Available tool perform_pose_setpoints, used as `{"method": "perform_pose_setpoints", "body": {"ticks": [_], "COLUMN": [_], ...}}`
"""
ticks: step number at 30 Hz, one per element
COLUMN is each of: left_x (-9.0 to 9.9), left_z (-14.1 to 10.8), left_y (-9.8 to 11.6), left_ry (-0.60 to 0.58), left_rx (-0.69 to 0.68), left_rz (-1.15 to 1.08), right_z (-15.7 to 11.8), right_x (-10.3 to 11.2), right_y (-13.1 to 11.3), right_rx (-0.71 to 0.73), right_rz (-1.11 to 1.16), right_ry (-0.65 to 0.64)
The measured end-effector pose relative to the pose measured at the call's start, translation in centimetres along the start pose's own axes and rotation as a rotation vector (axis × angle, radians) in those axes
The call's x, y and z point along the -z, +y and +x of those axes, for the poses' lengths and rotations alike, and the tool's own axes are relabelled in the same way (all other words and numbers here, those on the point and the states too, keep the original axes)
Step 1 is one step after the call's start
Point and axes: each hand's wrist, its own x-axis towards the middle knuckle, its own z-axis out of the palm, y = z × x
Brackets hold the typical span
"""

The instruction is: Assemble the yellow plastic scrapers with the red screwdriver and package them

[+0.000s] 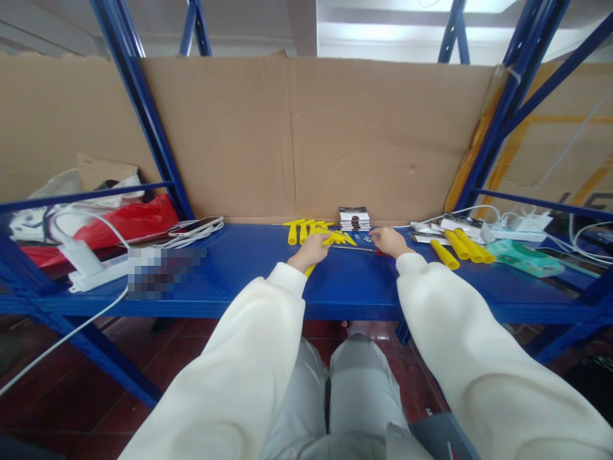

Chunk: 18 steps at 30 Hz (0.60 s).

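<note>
My left hand is closed around a yellow plastic handle, whose lower end sticks out below the palm. Just beyond it lies a group of yellow T-shaped plastic pieces, some side by side and some in a loose heap. My right hand is low over the blue shelf, fingers bent together at small pale pieces; what is between the fingertips is too small to make out. Behind and between the hands stands a stack of small black-and-white boxes.
More yellow handles lie at the right, beside flat packets, a green-white soft pack and a white power strip. At the left are a phone, cables and a red bag. Cardboard walls the back.
</note>
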Motion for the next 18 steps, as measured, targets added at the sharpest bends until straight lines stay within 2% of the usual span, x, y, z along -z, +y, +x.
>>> {"method": "perform_pose_setpoints", "body": {"ticks": [4,10,18], "left_x": [0.0,-0.4,-0.9], "left_z": [0.0,0.0,0.0], "left_y": [0.1,0.0,-0.2], "left_ry": [-0.020,-0.014,-0.056], "left_rx": [-0.004,-0.024,-0.092], "left_rz": [0.027,0.019,0.175], "right_z": [1.5,2.8,3.4], "right_x": [-1.3,-2.2,-2.8], "right_y": [-1.1,-2.1,-2.0], "right_rx": [0.056,0.043,0.087], "right_rz": [-0.018,-0.117,-0.197], "right_ry": [-0.058,-0.098,-0.128]}}
